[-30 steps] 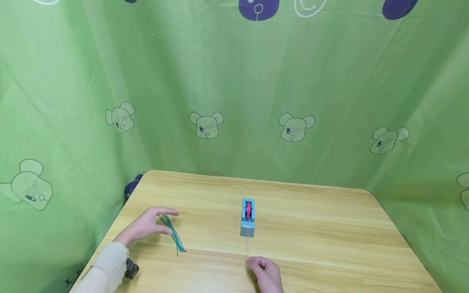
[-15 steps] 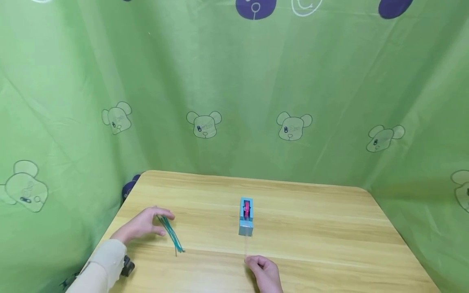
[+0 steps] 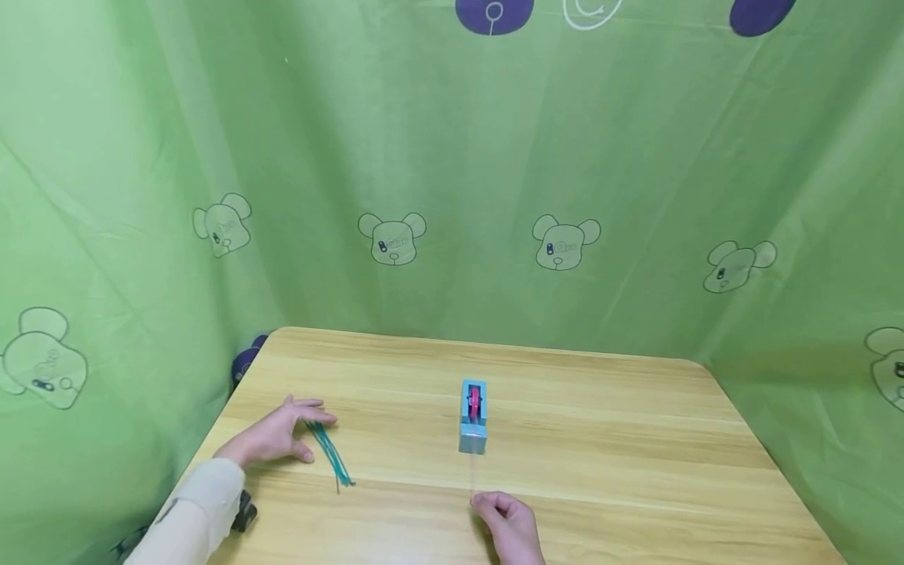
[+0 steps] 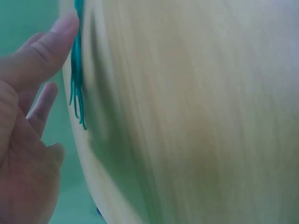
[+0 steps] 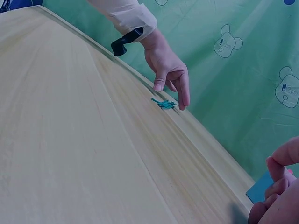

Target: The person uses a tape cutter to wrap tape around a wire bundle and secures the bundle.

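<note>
A bundle of thin teal-green strands (image 3: 332, 457) lies on the table at the left. My left hand (image 3: 278, 433) is just beside its far end, fingers spread and thumb apart from it. In the right wrist view, that hand's fingertips hang close over the strands (image 5: 166, 104); whether they touch is hard to tell. My right hand (image 3: 510, 527) pinches the free end of a clear tape strip (image 3: 473, 477) between thumb and forefinger. The strip runs back to a blue tape dispenser (image 3: 473, 441) with a pink core, standing mid-table. The right fingers partly hide the dispenser (image 5: 261, 187) in the right wrist view.
The wooden table (image 3: 621, 439) has rounded far corners. A green curtain (image 3: 452, 141) printed with bear heads hangs behind it and along both sides. Under my left wrist sits a black wrist-worn device (image 3: 244, 512).
My left thumb has drawn back from the strands, and its fingers have spread wider. The right hand still holds the tape in place. The head view has shifted slightly.
</note>
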A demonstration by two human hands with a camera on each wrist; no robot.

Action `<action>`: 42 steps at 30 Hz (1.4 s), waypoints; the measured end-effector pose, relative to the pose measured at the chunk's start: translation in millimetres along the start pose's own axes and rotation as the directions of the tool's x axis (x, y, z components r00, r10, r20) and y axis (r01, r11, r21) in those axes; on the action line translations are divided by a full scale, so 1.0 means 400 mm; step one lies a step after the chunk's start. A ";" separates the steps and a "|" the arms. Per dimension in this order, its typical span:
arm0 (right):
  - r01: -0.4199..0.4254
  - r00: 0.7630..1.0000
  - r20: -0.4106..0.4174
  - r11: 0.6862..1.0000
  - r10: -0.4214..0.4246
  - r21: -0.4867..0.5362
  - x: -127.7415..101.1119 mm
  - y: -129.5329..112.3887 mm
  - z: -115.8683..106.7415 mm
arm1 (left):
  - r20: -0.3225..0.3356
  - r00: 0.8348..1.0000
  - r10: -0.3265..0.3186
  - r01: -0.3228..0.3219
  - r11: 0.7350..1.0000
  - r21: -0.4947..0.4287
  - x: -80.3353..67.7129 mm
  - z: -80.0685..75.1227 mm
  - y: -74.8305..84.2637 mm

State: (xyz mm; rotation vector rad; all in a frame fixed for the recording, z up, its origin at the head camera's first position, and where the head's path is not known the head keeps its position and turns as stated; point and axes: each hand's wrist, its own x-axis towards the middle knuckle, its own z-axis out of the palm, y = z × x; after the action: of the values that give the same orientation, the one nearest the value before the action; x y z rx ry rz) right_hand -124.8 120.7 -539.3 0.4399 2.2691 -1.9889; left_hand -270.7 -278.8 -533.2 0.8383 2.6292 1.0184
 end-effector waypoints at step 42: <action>0.020 1.000 -0.003 0.999 -0.020 -0.038 0.002 0.008 0.002 | -0.150 0.986 -0.076 0.076 0.997 -0.001 0.008 0.042 -0.049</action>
State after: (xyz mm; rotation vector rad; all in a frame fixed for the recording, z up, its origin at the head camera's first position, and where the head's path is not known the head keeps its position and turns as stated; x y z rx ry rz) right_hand -124.8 120.2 -542.6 0.4190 2.3188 -1.9516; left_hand -275.5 -279.6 -558.9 0.6812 2.7649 1.0953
